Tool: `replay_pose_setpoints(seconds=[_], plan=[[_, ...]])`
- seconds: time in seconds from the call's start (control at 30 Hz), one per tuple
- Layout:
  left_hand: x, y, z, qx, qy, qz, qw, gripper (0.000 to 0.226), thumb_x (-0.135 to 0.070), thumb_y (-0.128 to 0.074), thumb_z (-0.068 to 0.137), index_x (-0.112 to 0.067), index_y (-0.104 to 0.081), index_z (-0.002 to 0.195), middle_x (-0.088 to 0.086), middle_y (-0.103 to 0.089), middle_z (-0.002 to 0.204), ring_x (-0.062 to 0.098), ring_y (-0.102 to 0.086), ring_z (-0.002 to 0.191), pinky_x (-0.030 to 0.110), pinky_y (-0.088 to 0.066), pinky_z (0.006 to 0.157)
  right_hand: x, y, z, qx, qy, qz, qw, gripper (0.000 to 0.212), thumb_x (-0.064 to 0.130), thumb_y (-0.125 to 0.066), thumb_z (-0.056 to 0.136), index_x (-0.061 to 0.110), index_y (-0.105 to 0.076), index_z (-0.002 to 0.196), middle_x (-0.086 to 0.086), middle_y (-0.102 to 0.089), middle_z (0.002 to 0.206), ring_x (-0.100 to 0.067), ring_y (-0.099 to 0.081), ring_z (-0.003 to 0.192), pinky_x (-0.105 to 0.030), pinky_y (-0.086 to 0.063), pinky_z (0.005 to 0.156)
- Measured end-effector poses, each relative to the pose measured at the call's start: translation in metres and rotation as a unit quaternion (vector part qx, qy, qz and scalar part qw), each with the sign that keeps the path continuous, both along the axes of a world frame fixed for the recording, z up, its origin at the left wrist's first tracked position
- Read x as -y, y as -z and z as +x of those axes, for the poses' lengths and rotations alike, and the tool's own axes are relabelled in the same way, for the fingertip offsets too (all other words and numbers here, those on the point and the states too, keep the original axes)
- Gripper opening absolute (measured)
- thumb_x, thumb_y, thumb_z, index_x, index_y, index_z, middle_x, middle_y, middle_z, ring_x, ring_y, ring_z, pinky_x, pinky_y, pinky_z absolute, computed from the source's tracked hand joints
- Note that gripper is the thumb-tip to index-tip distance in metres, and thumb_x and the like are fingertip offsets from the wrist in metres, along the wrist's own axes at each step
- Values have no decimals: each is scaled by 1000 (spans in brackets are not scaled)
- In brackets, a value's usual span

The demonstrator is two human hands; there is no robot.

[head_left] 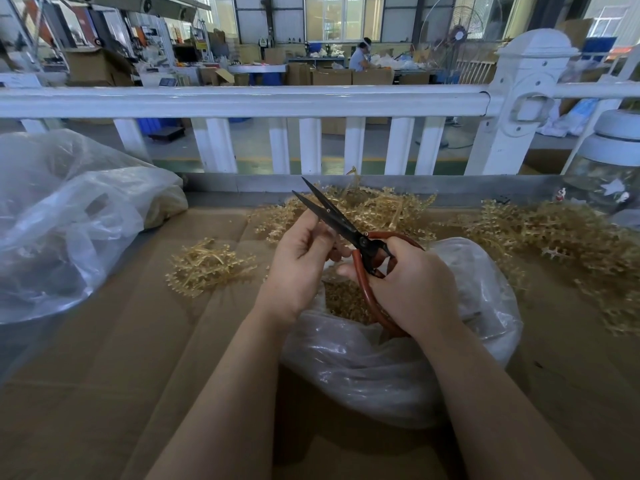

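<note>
Head view: your right hand [412, 285] is wrapped round the red loop handles of the scissors [346, 226], just right of the frame's centre. The black blades stand a little apart, tips aimed toward the upper left. Your left hand [298, 265] sits right beside the blades at centre, fingers curled and thumb up against the lower blade. I cannot tell whether it pinches a piece, since anything in it would be hidden behind the fingers.

Both hands hover over the open mouth of a clear plastic bag [381, 368], which lies on the cardboard-covered counter [121, 341], low and centre-right in the frame. Inside the bag lies a layer of small gold pieces [346, 303], so by the look of it a fair share of the trimming is done.

A good deal seems left. A heap of gold plastic branches [374, 206] lies just behind the hands, a spread of branches [561, 237] runs along the right side, and a small bundle [207, 268] lies left of your left hand. I cannot say which of those are already stripped.

A large crumpled plastic bag [69, 220] fills the left edge, a glass jar [609, 174] stands at the far right, and a white railing [242, 102] crosses the top.
</note>
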State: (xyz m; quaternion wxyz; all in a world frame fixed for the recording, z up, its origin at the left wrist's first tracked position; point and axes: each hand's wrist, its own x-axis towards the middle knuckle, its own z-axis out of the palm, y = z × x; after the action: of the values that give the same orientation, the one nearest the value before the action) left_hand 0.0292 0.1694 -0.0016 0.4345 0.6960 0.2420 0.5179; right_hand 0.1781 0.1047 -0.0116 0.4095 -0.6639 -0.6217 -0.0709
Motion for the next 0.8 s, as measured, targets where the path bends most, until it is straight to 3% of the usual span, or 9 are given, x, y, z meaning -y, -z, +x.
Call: replay_pose_setpoints(seconds=[0.23, 0.37, 0.5, 0.6, 0.7, 0.8], plan=[[0, 1, -1, 3, -11, 4, 1000, 16, -4, -42, 103, 0, -58, 105, 27, -60, 95, 21, -61, 80, 29, -52, 72, 0, 0, -1, 2, -4, 19, 1000, 59, 86, -52, 67, 29, -38, 61, 18, -40, 50, 4, -40, 46, -14, -24, 46], [-1, 0, -1, 11, -12, 2, 1000, 16, -2, -42, 103, 1, -58, 106, 31, -57, 95, 20, -60, 78, 27, -51, 73, 1, -1, -2, -5, -10, 17, 1000, 57, 88, -47, 65, 34, -33, 60, 20, -39, 50, 4, -40, 46, -12, -22, 47], [1, -2, 0, 39, -26, -29, 998, 19, -5, -41, 102, -4, -59, 102, 15, -59, 90, 17, -57, 83, 26, -49, 77, 2, -1, -3, -6, -18, 30, 999, 54, 86, -48, 68, 34, -37, 62, 25, -38, 54, 8, -39, 49, -10, -24, 49], [-3, -6, -2, 118, -38, -142, 982, 21, -6, -37, 100, -10, -56, 92, 6, -64, 93, 20, -58, 88, 35, -47, 80, 1, 1, -2, -20, -20, 48, 998, 54, 85, -48, 71, 32, -40, 65, 20, -42, 53, 2, -43, 48, -19, -34, 48], [-9, -9, -9, 232, 2, -241, 942, 22, -11, -34, 102, -17, -50, 87, 6, -68, 96, 21, -64, 85, 47, -53, 86, -1, 3, 0, -23, 7, 59, 998, 52, 73, -64, 75, 22, -54, 71, 11, -53, 55, -9, -53, 50, -29, -47, 49], [-11, -8, -14, 305, 39, -287, 907, 28, -19, -31, 105, -17, -51, 87, 9, -69, 105, 20, -66, 83, 48, -56, 88, -1, 5, 1, -38, 26, 53, 998, 51, 72, -66, 74, 21, -59, 74, 9, -60, 60, -7, -55, 54, -24, -46, 50]])
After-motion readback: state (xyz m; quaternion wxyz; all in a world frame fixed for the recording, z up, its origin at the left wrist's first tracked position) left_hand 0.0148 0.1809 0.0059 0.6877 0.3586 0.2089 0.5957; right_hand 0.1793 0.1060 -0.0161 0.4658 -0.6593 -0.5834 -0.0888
